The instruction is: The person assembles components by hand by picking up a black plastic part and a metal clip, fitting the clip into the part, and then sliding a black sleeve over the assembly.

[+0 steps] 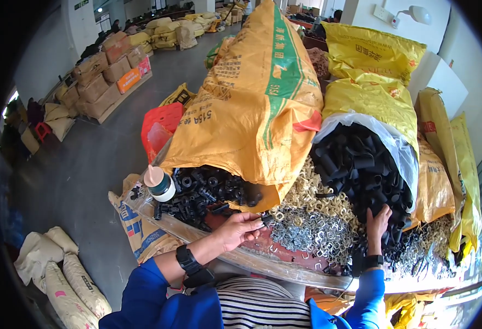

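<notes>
Head view — left hand (234, 231) pinching small dark part (267, 220), just in front of orange sack (235, 126); right hand (378, 223) among black tubes (356, 159), right of orange sack — grip cannot be told; step, seemingly: picking a tube; next move calls for singling one out.

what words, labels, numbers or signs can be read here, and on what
I won't copy print, only place it:
Large orange sack: dark characters and numbers, clear
Lined yellow sack: dark characters
Brown paper sack: blue lettering
Orange carton, hanging sign, pale floor sack: too small to read
</notes>
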The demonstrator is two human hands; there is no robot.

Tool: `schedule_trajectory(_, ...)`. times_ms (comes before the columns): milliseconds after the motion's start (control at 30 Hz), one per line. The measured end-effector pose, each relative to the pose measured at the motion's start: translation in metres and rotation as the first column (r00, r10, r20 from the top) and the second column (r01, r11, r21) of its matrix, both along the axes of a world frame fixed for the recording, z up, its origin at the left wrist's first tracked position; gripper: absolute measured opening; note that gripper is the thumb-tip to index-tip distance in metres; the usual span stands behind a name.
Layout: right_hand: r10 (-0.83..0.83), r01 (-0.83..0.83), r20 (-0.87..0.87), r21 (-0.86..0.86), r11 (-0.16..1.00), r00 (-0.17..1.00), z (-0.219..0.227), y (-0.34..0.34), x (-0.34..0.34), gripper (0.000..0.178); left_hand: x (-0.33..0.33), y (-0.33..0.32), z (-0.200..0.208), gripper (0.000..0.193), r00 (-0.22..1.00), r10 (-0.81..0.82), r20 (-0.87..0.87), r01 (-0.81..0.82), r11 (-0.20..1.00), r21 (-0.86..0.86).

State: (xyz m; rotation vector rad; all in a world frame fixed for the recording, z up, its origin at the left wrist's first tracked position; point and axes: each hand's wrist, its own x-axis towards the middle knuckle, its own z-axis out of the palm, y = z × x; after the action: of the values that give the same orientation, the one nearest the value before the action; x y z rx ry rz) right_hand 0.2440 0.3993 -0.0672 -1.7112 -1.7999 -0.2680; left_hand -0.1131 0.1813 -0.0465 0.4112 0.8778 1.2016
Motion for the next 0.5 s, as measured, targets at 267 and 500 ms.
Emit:
schedule_trajectory(267,0.228,-0.179,-0.529,0.143,0.973,0.817,-0.009,0.000,0.014,0.044,-0.007,-0.003,0.012,0.023,0.997,0.058,0.047,-0.062,0.995,0.072)
schedule_trajectory(500,0.030,-0.365,-0.933,0.170,0.915,-0.359,0.002,-0.011,0.051,0.032,-0.012,-0.001,0.030,0.022,0.991,0.052,0.122,-0.072,0.984,0.162)
